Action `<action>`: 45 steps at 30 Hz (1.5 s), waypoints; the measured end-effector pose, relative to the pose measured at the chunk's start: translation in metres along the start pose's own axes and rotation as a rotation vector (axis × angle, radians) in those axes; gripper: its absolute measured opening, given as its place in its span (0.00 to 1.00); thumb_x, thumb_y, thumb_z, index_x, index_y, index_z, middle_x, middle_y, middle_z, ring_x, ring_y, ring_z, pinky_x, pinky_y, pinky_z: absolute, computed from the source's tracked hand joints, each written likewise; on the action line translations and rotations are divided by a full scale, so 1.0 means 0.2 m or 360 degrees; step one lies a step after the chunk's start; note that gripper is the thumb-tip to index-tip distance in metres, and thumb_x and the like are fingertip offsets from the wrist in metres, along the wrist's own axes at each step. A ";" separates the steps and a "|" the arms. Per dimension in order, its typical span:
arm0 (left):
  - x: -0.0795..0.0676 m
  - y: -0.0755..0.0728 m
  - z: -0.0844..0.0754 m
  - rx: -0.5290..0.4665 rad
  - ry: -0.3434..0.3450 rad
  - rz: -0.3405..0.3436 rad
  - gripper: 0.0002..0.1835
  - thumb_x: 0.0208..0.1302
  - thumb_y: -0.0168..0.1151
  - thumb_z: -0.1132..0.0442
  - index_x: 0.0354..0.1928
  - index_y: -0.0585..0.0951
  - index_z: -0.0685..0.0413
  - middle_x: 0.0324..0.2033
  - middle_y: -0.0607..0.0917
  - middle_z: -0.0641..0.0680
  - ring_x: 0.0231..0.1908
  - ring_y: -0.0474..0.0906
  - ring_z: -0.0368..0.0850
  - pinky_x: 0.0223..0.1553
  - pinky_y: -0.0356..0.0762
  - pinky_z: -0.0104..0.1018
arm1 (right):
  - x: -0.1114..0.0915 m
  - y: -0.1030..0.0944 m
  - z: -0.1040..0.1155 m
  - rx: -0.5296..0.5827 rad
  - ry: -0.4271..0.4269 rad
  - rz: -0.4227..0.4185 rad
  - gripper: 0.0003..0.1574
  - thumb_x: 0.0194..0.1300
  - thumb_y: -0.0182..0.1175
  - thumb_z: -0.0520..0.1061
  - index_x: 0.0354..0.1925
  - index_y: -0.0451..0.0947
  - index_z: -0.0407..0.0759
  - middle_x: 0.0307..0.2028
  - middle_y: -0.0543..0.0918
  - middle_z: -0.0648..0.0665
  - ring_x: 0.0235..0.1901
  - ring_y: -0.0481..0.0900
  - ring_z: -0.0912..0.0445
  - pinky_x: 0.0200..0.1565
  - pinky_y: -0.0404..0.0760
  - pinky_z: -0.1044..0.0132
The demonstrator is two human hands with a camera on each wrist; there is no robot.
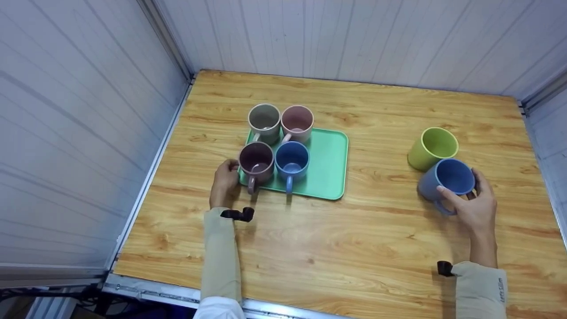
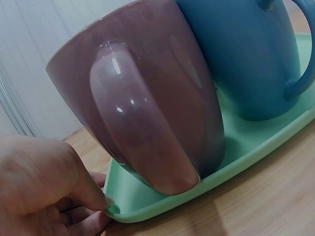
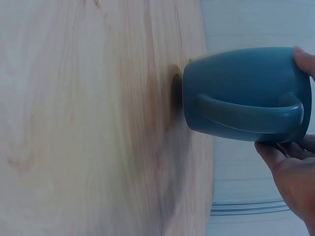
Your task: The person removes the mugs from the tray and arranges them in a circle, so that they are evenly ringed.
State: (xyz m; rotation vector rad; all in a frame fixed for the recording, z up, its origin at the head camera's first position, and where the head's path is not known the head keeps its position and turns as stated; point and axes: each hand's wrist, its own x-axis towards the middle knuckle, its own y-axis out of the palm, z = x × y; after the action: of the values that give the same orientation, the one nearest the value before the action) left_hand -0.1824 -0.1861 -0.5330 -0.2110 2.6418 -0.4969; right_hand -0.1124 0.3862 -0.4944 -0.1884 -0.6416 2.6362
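My right hand (image 1: 479,208) grips a blue mug (image 1: 429,185) near its rim, thumb on one side and fingers on the other. In the right wrist view a shadow lies beside the base of this mug (image 3: 241,93), and its handle faces the camera. My left hand (image 1: 226,177) pinches the left edge of a green tray (image 1: 330,164) near the front corner; the left wrist view shows the thumb on the tray rim (image 2: 142,214). Beside that hand a dark purple mug (image 1: 257,170) stands on the tray, with another blue mug (image 1: 292,166) to its right.
At the tray's back stand a grey mug (image 1: 266,126) and a pink mug (image 1: 297,123). A yellow-green cup (image 1: 423,155) stands just behind the mug in my right hand. Panel walls (image 1: 283,40) border the wooden table (image 1: 376,248).
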 end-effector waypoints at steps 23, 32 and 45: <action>0.01 -0.01 0.01 0.0023 0.0001 0.0017 0.20 0.66 0.39 0.71 0.57 0.72 0.63 0.51 0.75 0.60 0.50 0.70 0.50 0.53 0.69 0.37 | 0.11 -0.12 -0.06 -0.0073 -0.0076 0.0289 0.56 0.57 0.67 0.41 0.75 0.46 0.45 0.74 0.53 0.41 0.71 0.54 0.56 0.67 0.58 0.75; 0.01 -0.01 0.01 -0.0005 -0.0016 0.0019 0.19 0.68 0.39 0.70 0.57 0.72 0.62 0.50 0.75 0.59 0.50 0.70 0.49 0.52 0.69 0.37 | 0.16 -0.20 -0.05 -0.0202 -0.0067 0.0535 0.58 0.63 0.63 0.49 0.76 0.36 0.54 0.76 0.40 0.47 0.74 0.41 0.47 0.73 0.47 0.58; 0.00 0.00 0.00 -0.0040 -0.0050 0.0027 0.19 0.66 0.39 0.72 0.56 0.73 0.61 0.50 0.75 0.58 0.50 0.69 0.49 0.53 0.68 0.37 | 0.16 -0.24 -0.03 -0.0273 -0.0048 0.0701 0.62 0.64 0.61 0.52 0.75 0.26 0.48 0.74 0.30 0.37 0.72 0.32 0.36 0.71 0.36 0.43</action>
State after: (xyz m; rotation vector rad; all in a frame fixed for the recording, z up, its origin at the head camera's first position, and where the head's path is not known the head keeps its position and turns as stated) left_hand -0.1823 -0.1859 -0.5338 -0.2023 2.6181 -0.4512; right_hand -0.1220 0.4407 -0.4783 -0.3794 -0.9286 3.0031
